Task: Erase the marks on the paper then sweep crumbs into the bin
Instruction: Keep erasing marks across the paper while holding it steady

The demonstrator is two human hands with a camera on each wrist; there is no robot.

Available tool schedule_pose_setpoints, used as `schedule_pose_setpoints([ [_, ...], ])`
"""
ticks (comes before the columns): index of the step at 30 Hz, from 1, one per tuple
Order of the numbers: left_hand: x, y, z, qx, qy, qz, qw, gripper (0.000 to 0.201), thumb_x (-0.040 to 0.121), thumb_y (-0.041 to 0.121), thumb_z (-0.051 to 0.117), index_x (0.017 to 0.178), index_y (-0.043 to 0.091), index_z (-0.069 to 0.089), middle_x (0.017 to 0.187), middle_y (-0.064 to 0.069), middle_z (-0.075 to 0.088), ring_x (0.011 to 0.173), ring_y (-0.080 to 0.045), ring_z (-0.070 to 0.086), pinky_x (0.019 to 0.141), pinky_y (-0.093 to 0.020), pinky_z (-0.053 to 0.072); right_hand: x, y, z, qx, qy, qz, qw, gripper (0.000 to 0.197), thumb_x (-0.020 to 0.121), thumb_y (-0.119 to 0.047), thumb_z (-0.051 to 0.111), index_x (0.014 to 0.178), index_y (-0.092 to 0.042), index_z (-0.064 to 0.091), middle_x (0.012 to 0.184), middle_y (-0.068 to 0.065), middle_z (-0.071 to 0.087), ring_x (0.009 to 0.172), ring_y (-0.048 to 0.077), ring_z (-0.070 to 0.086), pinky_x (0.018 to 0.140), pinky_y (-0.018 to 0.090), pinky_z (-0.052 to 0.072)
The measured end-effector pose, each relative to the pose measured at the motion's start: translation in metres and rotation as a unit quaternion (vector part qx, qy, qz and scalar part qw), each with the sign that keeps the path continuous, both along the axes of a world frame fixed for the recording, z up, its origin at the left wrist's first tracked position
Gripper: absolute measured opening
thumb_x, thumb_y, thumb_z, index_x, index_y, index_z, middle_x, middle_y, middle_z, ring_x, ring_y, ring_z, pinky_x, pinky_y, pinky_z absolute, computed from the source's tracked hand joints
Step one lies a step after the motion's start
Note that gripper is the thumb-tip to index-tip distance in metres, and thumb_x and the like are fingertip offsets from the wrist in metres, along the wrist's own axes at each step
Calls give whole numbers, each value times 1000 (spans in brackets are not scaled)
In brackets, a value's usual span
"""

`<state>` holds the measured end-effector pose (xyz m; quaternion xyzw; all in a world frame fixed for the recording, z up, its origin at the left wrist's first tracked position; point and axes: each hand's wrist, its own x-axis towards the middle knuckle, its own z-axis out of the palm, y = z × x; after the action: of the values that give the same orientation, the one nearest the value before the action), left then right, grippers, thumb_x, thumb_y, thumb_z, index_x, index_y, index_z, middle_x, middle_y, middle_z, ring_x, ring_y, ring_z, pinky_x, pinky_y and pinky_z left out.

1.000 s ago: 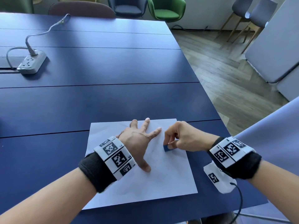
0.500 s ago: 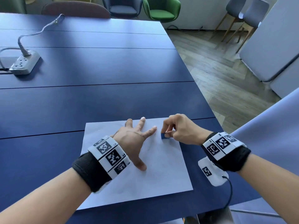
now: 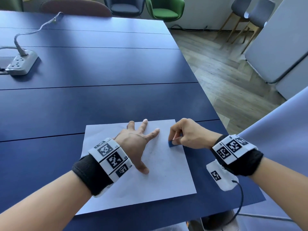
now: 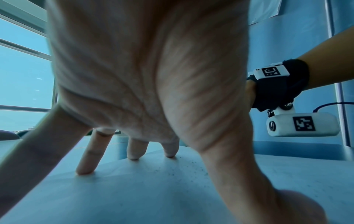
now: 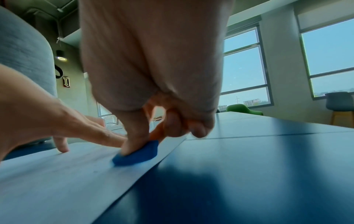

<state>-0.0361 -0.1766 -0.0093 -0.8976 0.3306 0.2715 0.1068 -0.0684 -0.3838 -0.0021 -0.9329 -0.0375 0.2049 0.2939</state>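
A white sheet of paper [image 3: 160,180] lies on the blue table [image 3: 100,100] near its front right corner. My left hand [image 3: 138,140] is spread flat on the paper with straight fingers pressing it down; the left wrist view shows the fingertips [image 4: 84,171] on the sheet. Small dark eraser crumbs [image 4: 184,169] dot the paper. My right hand [image 3: 185,134] pinches a blue eraser [image 3: 170,144] against the paper close to its right edge. In the right wrist view the blue eraser [image 5: 136,156] sits under my thumb. Faint grey marks [image 3: 151,152] show mid-sheet.
A grey power strip [image 3: 21,62] with a cable sits at the table's far left. Chairs, one green [image 3: 164,9], stand beyond the far end. The table's right edge [image 3: 208,104] drops to a wooden floor. A grey chair back [image 3: 276,44] stands to the right. No bin shows.
The right hand with the eraser has shifted to and fro along the paper's right part. The left hand stays pressed on the sheet. The head view has swung slightly.
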Motion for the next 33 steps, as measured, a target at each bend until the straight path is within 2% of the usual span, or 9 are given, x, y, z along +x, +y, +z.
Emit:
schedule_pose_setpoints([
  [3, 0, 1, 0, -2, -3, -3, 1000, 135, 56, 69, 80, 149, 47, -15, 161, -3, -20, 141, -41, 7, 96, -47, 45, 0, -1, -5, 20, -30, -20, 999, 15, 80, -3, 68, 79, -17, 72, 72, -1, 65, 54, -3, 52, 53, 10, 38],
  [6, 0, 1, -1, -1, 1, 4, 1000, 136, 53, 69, 81, 148, 49, -15, 161, -1, -20, 140, -40, 6, 96, -52, 46, -6, -4, -1, 12, 26, 38, 999, 18, 79, -5, 70, 78, -23, 73, 76, -1, 66, 60, 0, 54, 59, 19, 46],
  [9, 0, 1, -1, 5, 2, 3, 1000, 136, 54, 69, 81, 148, 48, -16, 161, -1, -20, 140, -41, 6, 95, -49, 47, 3, 2, -2, 10, 0, 31, 999, 17, 79, -6, 70, 80, -22, 74, 79, 0, 67, 54, -3, 50, 52, 10, 38],
  [12, 1, 0, -1, 2, -3, -2, 1000, 136, 54, 70, 80, 148, 48, -16, 161, -2, -19, 139, -41, 9, 92, -46, 46, 5, 7, -7, 44, -35, -3, 998, 18, 79, -3, 69, 78, -20, 73, 77, 5, 67, 49, 0, 45, 51, 12, 35],
  [17, 1, 0, -3, 1, 8, 14, 1000, 138, 50, 69, 82, 147, 50, -15, 161, 0, -21, 138, -39, 8, 95, -54, 46, -12, 3, 3, -14, 58, 81, 995, 19, 79, -6, 70, 78, -25, 73, 77, -5, 66, 57, -3, 51, 59, 14, 40],
  [21, 0, 0, -2, -1, 5, 9, 1000, 138, 52, 69, 82, 147, 49, -16, 161, -1, -20, 141, -42, 5, 97, -52, 46, -4, 10, -2, -3, -23, 30, 999, 23, 77, 1, 64, 79, -20, 73, 75, -2, 69, 56, -4, 54, 53, 9, 38],
  [26, 0, -1, -1, 6, 9, 15, 1000, 138, 52, 69, 82, 147, 50, -16, 160, 0, -22, 139, -38, 6, 95, -54, 47, -11, 10, 7, -24, 17, 62, 998, 16, 80, -8, 68, 80, -24, 72, 76, -6, 66, 57, 1, 51, 55, 14, 41],
  [30, 0, -1, -1, 5, 0, 7, 1000, 136, 55, 68, 81, 148, 48, -17, 161, -2, -21, 139, -41, 8, 94, -51, 48, 3, 22, -1, 22, -52, 17, 998, 11, 80, -7, 70, 81, -18, 72, 74, -3, 64, 53, -5, 51, 50, 9, 37],
  [33, -1, -1, 0, 6, 1, 8, 1000, 136, 55, 68, 81, 147, 49, -17, 161, -2, -21, 139, -41, 7, 93, -52, 48, 1, 23, -7, 31, -37, 25, 999, 14, 80, -8, 70, 81, -22, 70, 74, -6, 62, 55, -4, 51, 53, 11, 37],
])
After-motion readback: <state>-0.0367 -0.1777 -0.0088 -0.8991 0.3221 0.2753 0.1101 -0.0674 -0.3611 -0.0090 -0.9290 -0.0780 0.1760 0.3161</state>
